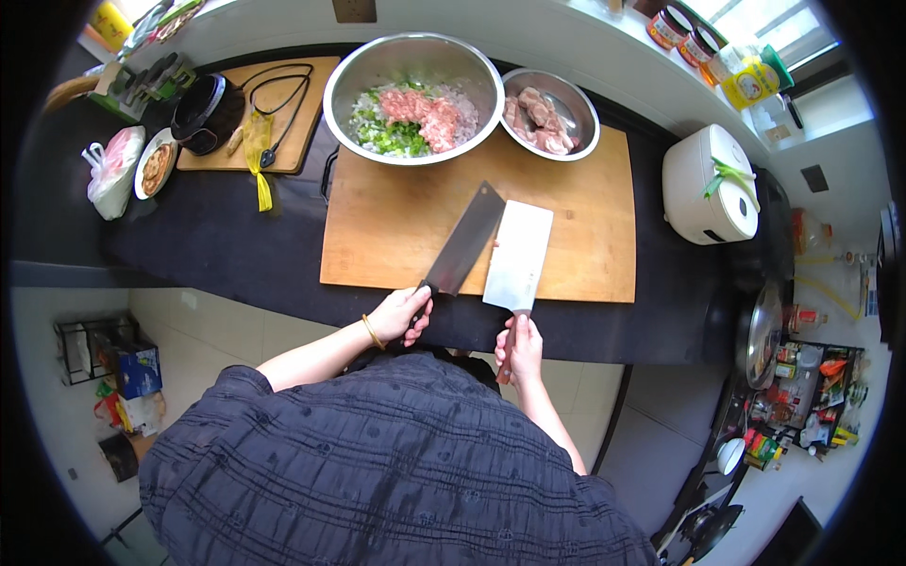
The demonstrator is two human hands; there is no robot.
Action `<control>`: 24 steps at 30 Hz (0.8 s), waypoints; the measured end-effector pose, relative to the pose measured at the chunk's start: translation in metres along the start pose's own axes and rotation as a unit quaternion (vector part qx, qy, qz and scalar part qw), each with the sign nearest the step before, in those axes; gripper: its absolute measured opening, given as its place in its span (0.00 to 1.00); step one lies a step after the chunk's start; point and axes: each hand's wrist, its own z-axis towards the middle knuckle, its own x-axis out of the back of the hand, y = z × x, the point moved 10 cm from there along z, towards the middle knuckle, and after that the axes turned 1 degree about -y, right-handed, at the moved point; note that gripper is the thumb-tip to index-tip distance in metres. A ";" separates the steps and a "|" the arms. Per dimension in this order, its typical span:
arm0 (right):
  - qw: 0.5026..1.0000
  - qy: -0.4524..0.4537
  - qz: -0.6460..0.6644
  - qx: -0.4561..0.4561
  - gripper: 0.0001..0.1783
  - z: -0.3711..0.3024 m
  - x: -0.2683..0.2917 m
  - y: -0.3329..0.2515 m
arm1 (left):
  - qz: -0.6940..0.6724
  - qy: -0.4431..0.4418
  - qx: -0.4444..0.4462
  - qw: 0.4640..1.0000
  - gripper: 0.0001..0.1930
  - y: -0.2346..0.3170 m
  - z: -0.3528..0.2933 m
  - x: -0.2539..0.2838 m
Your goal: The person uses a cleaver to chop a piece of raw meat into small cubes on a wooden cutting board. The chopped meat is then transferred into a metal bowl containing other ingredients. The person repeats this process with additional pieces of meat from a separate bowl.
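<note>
My left hand (404, 316) is closed round the black handle of a dark-bladed cleaver (465, 241), its blade slanting up to the right. In my right hand (521, 347) is the wooden handle of a second cleaver (519, 255), whose broad bright blade points away from me. Both blades lie over a wooden cutting board (590, 226), nearly side by side. At the board's far left stands a big steel bowl (342, 118) with minced meat (425, 113) and chopped green and pale vegetables. Beside it, a smaller steel bowl (587, 123) holds pieces of raw meat (541, 123).
A white rice cooker (703, 179) with green onion on its lid stands right of the board. To the left are another board (293, 141) with a cord and a black appliance (203, 113), a plate (156, 162) of food and a plastic bag (118, 170). Jars (668, 28) line the sill.
</note>
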 end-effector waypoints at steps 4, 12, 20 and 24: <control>0.999 -0.016 0.011 0.047 0.19 -0.016 -0.012 -0.054 | 0.100 -0.031 -0.088 0.991 0.14 0.053 -0.038 -0.016; 0.981 -0.131 -0.121 0.077 0.15 0.021 -0.102 -0.193 | 0.544 0.184 -0.379 0.726 0.15 0.199 -0.100 -0.007; 0.968 -0.205 -0.141 0.041 0.15 0.017 -0.154 -0.202 | 0.632 0.286 -0.345 0.632 0.18 0.211 -0.094 0.033; 0.968 -0.197 -0.151 0.035 0.15 0.020 -0.153 -0.199 | 0.638 0.301 -0.329 0.627 0.18 0.222 -0.081 0.053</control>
